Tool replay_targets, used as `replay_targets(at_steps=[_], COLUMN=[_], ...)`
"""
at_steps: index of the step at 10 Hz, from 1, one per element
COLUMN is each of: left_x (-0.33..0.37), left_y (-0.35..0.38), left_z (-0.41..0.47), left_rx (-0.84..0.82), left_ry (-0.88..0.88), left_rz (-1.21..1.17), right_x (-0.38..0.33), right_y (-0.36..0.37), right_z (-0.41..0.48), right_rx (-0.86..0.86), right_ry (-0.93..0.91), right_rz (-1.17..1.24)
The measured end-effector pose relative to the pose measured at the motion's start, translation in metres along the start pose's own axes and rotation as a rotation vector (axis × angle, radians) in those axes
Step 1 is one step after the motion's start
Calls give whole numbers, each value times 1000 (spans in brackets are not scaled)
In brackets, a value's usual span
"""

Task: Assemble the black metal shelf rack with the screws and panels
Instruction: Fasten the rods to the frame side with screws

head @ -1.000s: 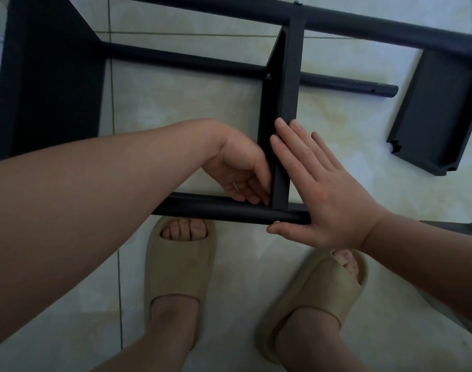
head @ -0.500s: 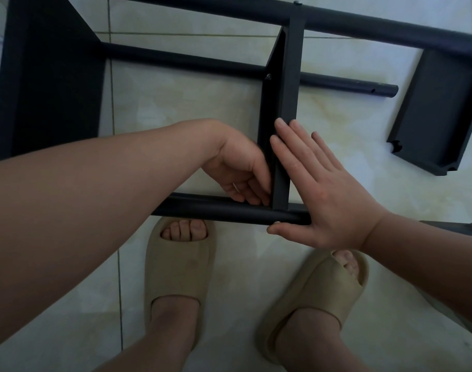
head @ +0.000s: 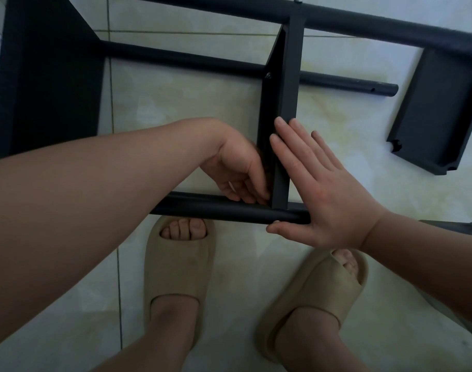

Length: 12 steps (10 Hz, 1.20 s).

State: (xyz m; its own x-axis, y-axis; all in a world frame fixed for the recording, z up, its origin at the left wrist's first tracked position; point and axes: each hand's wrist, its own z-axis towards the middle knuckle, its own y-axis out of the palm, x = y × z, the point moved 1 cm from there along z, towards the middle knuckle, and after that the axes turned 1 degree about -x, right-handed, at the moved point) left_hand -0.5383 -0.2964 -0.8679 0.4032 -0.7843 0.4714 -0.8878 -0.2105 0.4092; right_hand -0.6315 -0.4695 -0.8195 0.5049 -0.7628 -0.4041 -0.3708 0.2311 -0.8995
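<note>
The black metal shelf rack (head: 49, 76) lies on the tiled floor (head: 175, 103). The right hand (head: 328, 189) presses flat, fingers straight, against its middle panel (head: 288, 89). The left hand (head: 240, 170) curls at the panel's joint with the near tube (head: 216, 208) (what its grip holds, if anything, is hidden).

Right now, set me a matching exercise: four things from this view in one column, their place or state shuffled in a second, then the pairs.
Column one:
1. right hand
2. left hand
3. loose panel
4. slippers

Column two:
A. beige, a pair
B. fingers curled, at the corner where the middle panel meets the near tube
C. dark, at the far right of the view
D. flat, fingers straight, against the middle panel

Pairs: 1-D, 2-B, 3-C, 4-A.
</note>
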Motion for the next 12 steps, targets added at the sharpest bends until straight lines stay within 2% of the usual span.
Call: replay_targets(at_steps=[2, 7, 10, 12], left_x=[1, 2, -1, 2], left_y=[2, 0, 4, 5], left_z=[1, 0, -1, 2], left_rx=[-23, -4, -9, 25], left_ry=[36, 11, 48, 14], left_rz=[-78, -18, -126, -42], right_x=[0, 1, 1, 1], right_y=[1, 2, 2, 2], right_z=[-1, -1, -1, -1], right_rx=[0, 13, 7, 11], right_ry=[-2, -6, -5, -5], right_rz=[2, 5, 2, 1])
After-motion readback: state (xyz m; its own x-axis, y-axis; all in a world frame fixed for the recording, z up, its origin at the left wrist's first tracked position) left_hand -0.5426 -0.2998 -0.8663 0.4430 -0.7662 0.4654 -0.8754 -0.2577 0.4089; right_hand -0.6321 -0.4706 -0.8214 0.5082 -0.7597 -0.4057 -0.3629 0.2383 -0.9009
